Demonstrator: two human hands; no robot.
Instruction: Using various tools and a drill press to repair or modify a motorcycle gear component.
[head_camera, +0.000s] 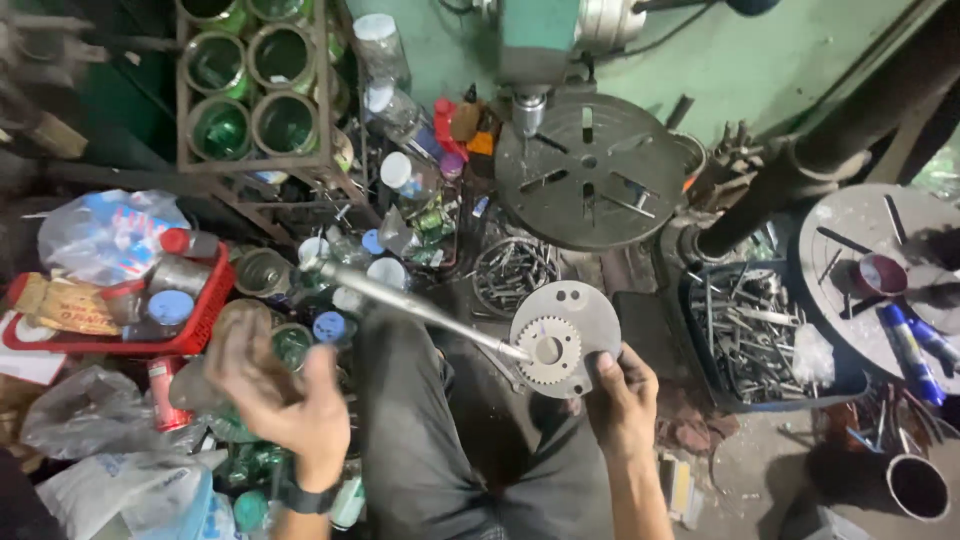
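My right hand (622, 398) grips the lower edge of a round grey metal plate (578, 312) with a toothed gear (547, 350) on its face. A long grey metal rod (415, 303) runs from the left down to the gear, its tip touching the gear's edge. My left hand (283, 395), blurred, hovers palm up with spread fingers over cans and bottles; it holds nothing and is off the rod. A dark watch sits on that wrist. My grey-trousered legs lie below.
A drill press with a round slotted table (590, 172) stands ahead. A dark bin of metal bits (770, 335) is at right, a second round table (880, 270) beyond it. A red basket (130, 315), tins in a rack (250, 90) and plastic bags fill the left.
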